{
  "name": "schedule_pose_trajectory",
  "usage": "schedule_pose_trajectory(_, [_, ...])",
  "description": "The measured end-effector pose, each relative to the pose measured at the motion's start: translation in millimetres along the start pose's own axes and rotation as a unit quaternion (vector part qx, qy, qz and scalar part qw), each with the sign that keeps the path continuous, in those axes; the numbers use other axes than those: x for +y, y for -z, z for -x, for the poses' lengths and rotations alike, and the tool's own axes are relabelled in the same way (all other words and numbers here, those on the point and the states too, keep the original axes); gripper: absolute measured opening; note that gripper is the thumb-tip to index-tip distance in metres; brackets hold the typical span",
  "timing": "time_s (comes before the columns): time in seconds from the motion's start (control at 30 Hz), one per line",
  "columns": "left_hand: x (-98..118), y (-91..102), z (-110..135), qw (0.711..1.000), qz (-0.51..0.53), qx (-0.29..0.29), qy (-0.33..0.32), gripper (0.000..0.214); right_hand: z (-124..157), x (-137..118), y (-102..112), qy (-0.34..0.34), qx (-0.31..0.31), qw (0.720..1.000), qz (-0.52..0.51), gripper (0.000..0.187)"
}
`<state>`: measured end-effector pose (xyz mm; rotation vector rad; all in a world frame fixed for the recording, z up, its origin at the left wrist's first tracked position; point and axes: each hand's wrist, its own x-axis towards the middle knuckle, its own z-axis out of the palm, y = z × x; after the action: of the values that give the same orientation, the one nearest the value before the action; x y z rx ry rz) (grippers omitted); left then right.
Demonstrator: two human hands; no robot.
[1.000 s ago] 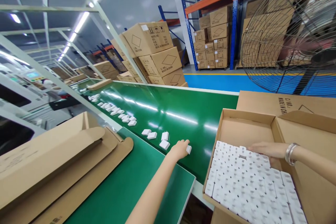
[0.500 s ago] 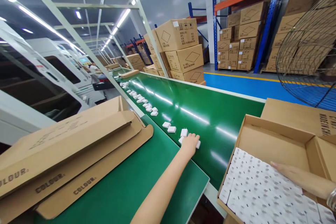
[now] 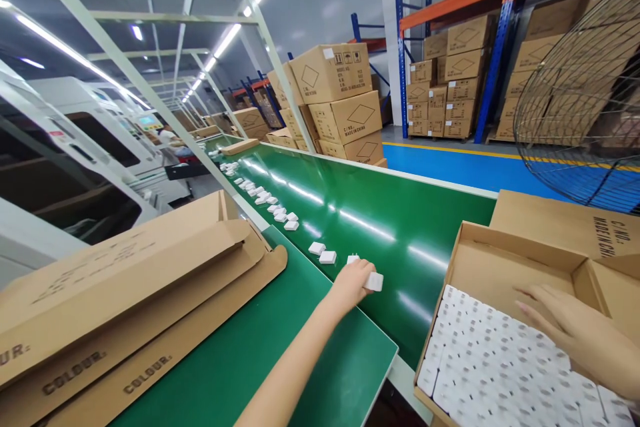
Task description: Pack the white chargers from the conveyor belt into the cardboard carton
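Note:
My left hand [image 3: 350, 285] reaches over the green conveyor belt [image 3: 390, 240], its fingers curled round a white plug charger [image 3: 375, 281] at the fingertips. Just behind these fingers, another white charger [image 3: 353, 258] shows its prongs, partly hidden by the hand. Two loose chargers, one of them the nearer charger [image 3: 327, 257], lie to the left on the belt. At the right, my right hand [image 3: 565, 320] hovers with fingers stretched out and apart over an open carton [image 3: 520, 250]. Tight rows of white chargers [image 3: 495, 353] fill the near part of that carton.
Flattened brown cartons [image 3: 150, 300] lie stacked on the green side table [image 3: 320, 360]. More chargers [image 3: 257, 193] trail up the belt's left edge. Stacked boxes [image 3: 345, 107] stand behind the belt. A wire fan guard [image 3: 565, 120] looms at upper right.
My left hand has closed round a charger and turned slightly, bringing it into view. My right hand has come further into view above the carton, fingers spreading. The camera view has shifted a little.

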<state>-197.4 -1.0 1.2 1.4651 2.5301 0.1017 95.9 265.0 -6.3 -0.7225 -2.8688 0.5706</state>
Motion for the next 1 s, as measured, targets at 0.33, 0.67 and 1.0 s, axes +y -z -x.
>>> schedule_pose_trajectory(0.33, [122.5,-3.1,76.0,0.866,0.365,0.202,-0.276,0.045,30.4,-123.1,-18.2,0.172,-0.112,0.928,-0.311,0.043])
schedule_pose_trajectory(0.67, [125.4,-17.4,87.6,0.849,0.399,0.224,-0.264,0.047,34.2,-133.6,-38.2,0.157,-0.132,0.879,-0.431,0.022])
schedule_pose_trajectory(1.0, [127.9,-19.4,86.8,0.84,0.428,0.19,-0.275,0.047,36.8,-127.5,-58.8,0.145,-0.089,0.876,-0.451,0.022])
